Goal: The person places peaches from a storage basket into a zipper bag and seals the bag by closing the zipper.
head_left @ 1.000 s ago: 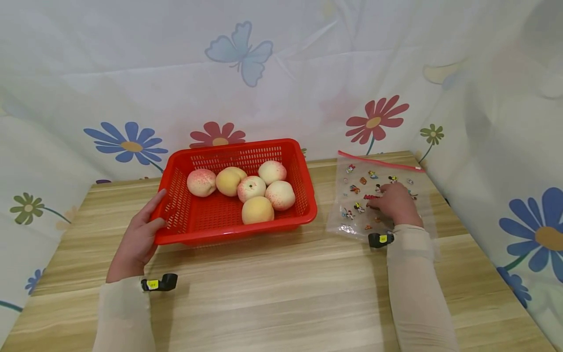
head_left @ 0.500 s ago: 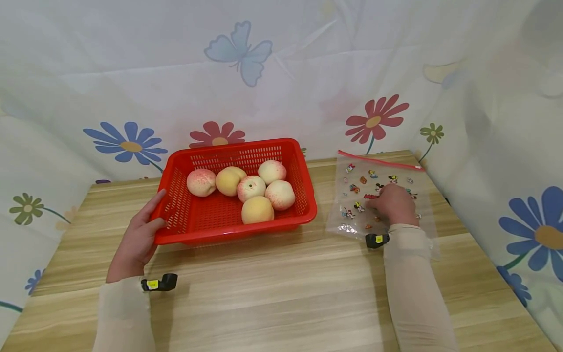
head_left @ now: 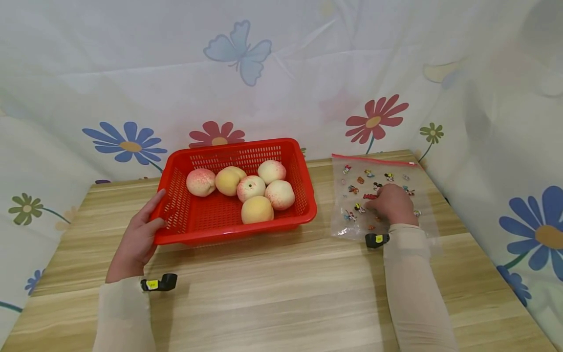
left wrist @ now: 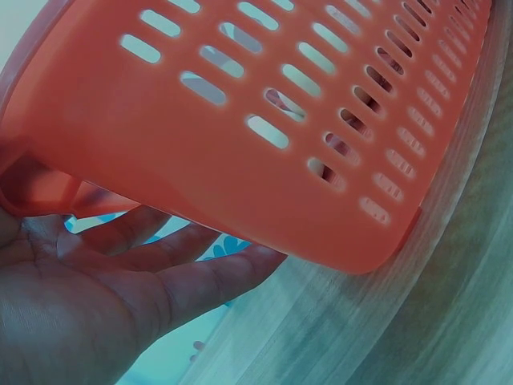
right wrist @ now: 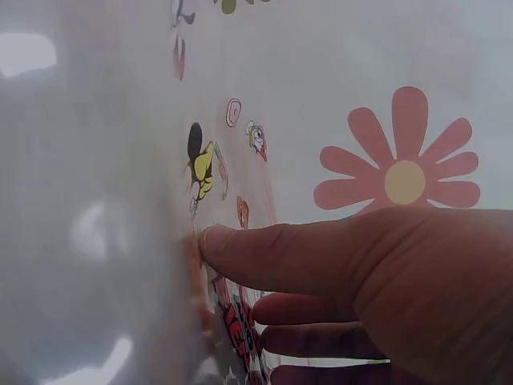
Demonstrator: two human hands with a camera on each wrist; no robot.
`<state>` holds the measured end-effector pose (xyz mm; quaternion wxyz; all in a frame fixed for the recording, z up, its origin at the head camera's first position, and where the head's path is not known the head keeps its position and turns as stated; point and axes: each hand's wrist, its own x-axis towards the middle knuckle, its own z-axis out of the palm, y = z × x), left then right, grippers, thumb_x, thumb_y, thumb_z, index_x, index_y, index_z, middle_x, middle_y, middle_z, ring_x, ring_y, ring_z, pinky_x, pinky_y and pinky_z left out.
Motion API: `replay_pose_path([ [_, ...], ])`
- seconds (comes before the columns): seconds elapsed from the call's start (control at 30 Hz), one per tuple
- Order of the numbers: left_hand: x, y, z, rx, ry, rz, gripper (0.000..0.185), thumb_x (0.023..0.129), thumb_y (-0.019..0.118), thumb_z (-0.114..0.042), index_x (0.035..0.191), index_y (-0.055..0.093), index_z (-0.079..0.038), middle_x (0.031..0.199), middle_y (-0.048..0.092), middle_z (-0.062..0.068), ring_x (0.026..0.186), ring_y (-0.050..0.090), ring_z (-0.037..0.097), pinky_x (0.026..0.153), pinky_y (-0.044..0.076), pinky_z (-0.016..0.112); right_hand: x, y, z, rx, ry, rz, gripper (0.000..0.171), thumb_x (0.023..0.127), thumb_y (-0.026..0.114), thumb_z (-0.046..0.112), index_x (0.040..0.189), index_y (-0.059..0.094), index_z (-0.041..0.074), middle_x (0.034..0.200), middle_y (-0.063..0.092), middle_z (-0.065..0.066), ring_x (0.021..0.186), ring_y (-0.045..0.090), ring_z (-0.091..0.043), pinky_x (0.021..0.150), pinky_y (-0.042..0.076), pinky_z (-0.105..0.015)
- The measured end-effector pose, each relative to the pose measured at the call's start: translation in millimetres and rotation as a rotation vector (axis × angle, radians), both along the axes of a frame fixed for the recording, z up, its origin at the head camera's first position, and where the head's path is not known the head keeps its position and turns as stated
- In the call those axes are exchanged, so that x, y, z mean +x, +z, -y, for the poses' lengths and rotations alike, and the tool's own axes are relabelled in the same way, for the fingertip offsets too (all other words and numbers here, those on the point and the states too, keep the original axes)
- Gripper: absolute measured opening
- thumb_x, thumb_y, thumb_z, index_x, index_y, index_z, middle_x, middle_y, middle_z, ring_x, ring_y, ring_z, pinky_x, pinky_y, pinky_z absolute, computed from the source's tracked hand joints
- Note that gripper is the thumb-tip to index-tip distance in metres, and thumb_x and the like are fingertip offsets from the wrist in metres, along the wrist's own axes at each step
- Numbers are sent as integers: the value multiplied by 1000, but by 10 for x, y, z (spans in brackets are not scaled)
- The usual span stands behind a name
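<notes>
The red plastic basket stands at the back of the table, with several peaches lying inside, mostly toward its right half. My left hand holds the basket by its left rim, the thumb on top. In the left wrist view, the fingers reach past the slotted basket wall. A clear zip bag printed with cartoon figures lies flat to the right, its pink zip strip at the back. Upon it rests my right hand; in the right wrist view, the thumb touches the plastic and the fingers extend below.
The wood-grain table runs up to a flower-printed cloth backdrop behind and at both sides. A black wrist camera is strapped at the left cuff and another wrist camera at the right one.
The zip bag has shifted left and turned slightly counterclockwise beneath my right hand, which moved a little left earlier. My left hand, the basket and the peaches stay where they were.
</notes>
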<state>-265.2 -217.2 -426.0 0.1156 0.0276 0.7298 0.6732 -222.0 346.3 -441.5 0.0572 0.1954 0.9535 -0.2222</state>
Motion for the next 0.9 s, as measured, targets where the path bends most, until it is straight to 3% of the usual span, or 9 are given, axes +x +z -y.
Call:
replay_pose_path([
  [0.1,0,-6,1,0,-1,-4,69,98,40,-1,153,21,-39,163,11,5,125,39,25,80,57,28,-7,-15,-14,-11,7,1,32,82,74,32,84,67,1,78,64,-12,66,54,-25,54,43,-32],
  [0.23,1,-8,-1,-2,0,-6,69,98,40,-1,153,21,-39,163,11,5,126,39,25,80,57,28,-12,-24,-15,-47,9,13,43,85,71,30,112,66,-3,110,65,-23,87,57,-31,72,50,-41],
  [0.33,1,-8,-1,0,1,-4,69,98,40,-1,153,21,-39,163,11,6,125,39,25,80,57,28,-17,-27,-15,-71,17,19,49,87,70,28,123,61,-5,122,61,-26,95,56,-34,80,50,-45],
  [0.73,3,-8,5,7,0,7,69,98,39,-1,152,22,-40,163,10,6,124,40,23,79,58,27,-25,-33,-42,-54,78,15,40,88,67,23,118,64,-5,117,63,-26,90,56,-33,74,50,-40],
  [0.9,-1,-10,6,5,2,12,69,98,39,-1,152,22,-41,163,10,5,125,39,24,79,58,26,-28,-24,-33,-75,60,23,48,90,65,23,128,57,-4,127,58,-27,97,54,-35,79,51,-44],
])
